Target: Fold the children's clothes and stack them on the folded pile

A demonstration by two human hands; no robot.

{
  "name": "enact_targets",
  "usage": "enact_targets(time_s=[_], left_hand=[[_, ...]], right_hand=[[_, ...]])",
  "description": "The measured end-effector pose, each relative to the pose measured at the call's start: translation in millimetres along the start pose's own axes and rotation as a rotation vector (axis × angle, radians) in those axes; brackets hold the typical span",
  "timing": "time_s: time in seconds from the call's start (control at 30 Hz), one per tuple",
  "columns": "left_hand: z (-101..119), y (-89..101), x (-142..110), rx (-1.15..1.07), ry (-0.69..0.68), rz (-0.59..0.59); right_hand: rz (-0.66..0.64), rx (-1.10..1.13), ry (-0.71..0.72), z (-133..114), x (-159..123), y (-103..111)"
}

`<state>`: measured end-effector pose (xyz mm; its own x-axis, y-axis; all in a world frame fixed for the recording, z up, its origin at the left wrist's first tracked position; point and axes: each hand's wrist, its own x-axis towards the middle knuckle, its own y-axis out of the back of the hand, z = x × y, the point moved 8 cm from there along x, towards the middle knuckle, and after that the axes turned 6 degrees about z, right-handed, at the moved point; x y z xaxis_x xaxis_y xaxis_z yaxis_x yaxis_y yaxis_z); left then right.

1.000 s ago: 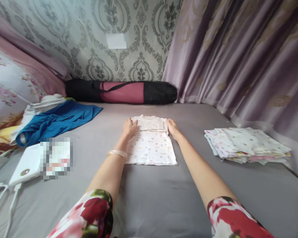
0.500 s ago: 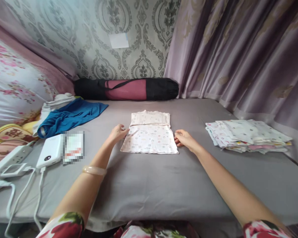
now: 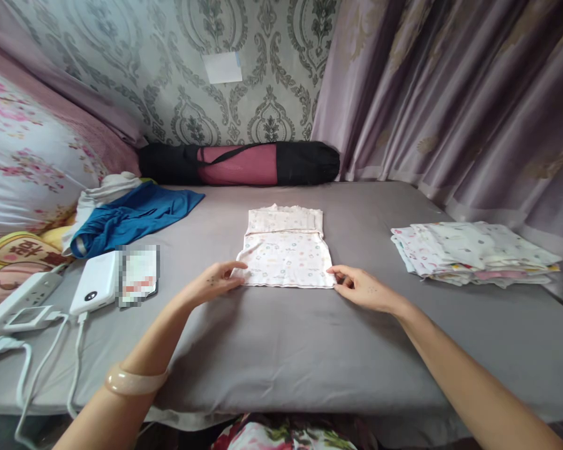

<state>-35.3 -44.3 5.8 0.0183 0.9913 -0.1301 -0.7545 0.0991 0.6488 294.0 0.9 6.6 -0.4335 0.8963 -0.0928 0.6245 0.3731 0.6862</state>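
Note:
A small white printed shirt (image 3: 286,253) lies flat on the grey sheet in front of me, its far part folded over so that a seam crosses it. My left hand (image 3: 213,282) pinches the near left corner between thumb and fingers. At the near right corner, my right hand (image 3: 363,287) grips the cloth the same way, fingers curled. The near hem runs straight between both hands and rests on the bed or just above it; I cannot tell which. A pale bangle (image 3: 136,381) circles my left forearm.
To the right sits a stack of folded printed clothes (image 3: 478,250). On the left are a blue garment (image 3: 136,215), a white power bank (image 3: 94,282), a blurred phone-sized item (image 3: 138,275) and a power strip (image 3: 21,300) with cables. A black and maroon roll bag (image 3: 239,164) lies along the wall.
Both hands have moved nearer to me, from beside the shirt's edges to its two near corners, and have closed on them. The shirt lies in almost the same place.

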Motion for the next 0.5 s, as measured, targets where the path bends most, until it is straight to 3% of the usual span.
enact_targets(time_s=[0.2,0.37,0.5], left_hand=[[-3,0.2,-5,-0.004,-0.004,0.038],[4,10.2,-1,0.106,-0.097,0.206],[5,16.5,11,0.167,-0.136,0.263]], right_hand=[[0.114,-0.124,0.105,0,0,3],[0.244,-0.188,0.122,-11,5,14],[0.314,-0.15,0.201,-22,7,20]])
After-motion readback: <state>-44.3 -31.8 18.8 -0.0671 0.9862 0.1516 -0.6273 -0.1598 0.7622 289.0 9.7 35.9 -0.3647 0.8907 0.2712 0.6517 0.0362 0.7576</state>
